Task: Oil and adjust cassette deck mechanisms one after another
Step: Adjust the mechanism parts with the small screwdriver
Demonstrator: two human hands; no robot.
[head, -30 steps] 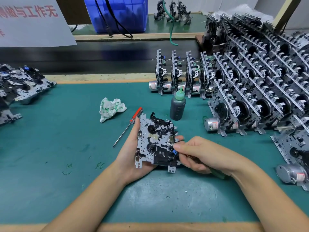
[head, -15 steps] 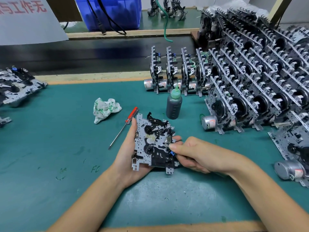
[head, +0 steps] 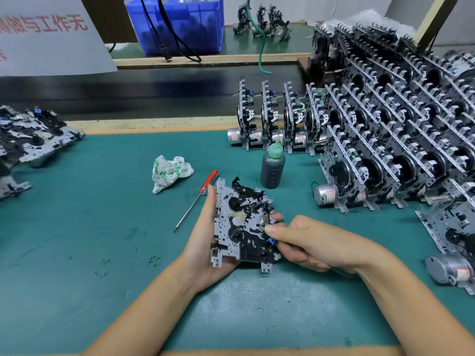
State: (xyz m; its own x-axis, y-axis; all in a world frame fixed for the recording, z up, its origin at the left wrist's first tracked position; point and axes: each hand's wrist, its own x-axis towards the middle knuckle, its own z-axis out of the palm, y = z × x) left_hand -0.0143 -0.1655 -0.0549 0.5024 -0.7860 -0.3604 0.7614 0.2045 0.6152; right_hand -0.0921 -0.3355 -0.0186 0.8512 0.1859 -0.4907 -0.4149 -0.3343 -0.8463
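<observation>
My left hand [head: 201,244] holds a cassette deck mechanism [head: 240,228], a perforated metal plate with black parts, tilted up off the green mat. Its thumb lies along the plate's left edge and its fingertips show at the right edge. My right hand [head: 308,240] has curled fingers and pinches a thin tool against the mechanism's right edge, near a small blue part. Most of the tool is hidden in the hand; a dark green handle end [head: 343,273] shows below the wrist. A grey oil bottle [head: 272,169] with a green nozzle stands just behind the mechanism.
A red-handled screwdriver [head: 196,201] and a crumpled rag [head: 171,173] lie left of the mechanism. Several mechanisms stand stacked at the right [head: 385,150] and in a row behind [head: 277,122]. More lie at the left edge [head: 33,136]. A motor unit [head: 448,268] sits at the lower right.
The view has swung slightly. Both hands stay on the mechanism, with the right hand's fingers shifting only a little at its right edge.
</observation>
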